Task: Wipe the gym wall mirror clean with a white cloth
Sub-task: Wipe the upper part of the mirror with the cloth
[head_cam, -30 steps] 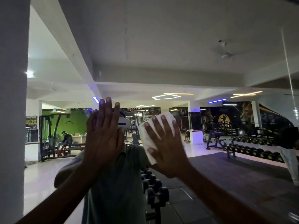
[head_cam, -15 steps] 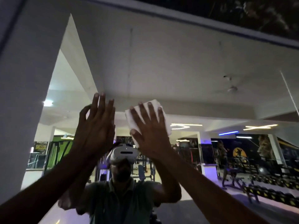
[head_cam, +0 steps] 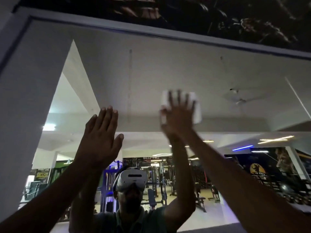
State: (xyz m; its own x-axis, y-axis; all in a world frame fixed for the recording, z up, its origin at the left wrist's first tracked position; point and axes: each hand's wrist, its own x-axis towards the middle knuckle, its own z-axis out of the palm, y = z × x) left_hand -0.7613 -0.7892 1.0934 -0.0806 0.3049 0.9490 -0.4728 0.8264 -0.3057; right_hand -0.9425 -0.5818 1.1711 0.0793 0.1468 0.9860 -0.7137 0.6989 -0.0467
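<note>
The wall mirror (head_cam: pixel 210 68) fills the view and reflects the gym and a person wearing a headset. My right hand (head_cam: pixel 178 115) is raised high with its fingers spread flat, pressing the folded white cloth (head_cam: pixel 197 108) against the glass; hand and cloth are blurred by motion. My left hand (head_cam: pixel 101 138) lies flat on the mirror lower to the left, fingers straight and together, holding nothing. A faint vertical streak (head_cam: pixel 130 84) runs down the glass between the two hands.
The mirror's top frame edge (head_cam: pixel 168 35) slants across above my hands, with a dark patterned wall panel (head_cam: pixel 185 10) over it. A white wall strip (head_cam: pixel 10 115) borders the left side. Gym machines and a weight rack show only as reflections.
My right hand has slid the cloth up and to the right across the glass. The view has tilted upward, bringing in the mirror's top edge. My left hand has stayed flat on the mirror.
</note>
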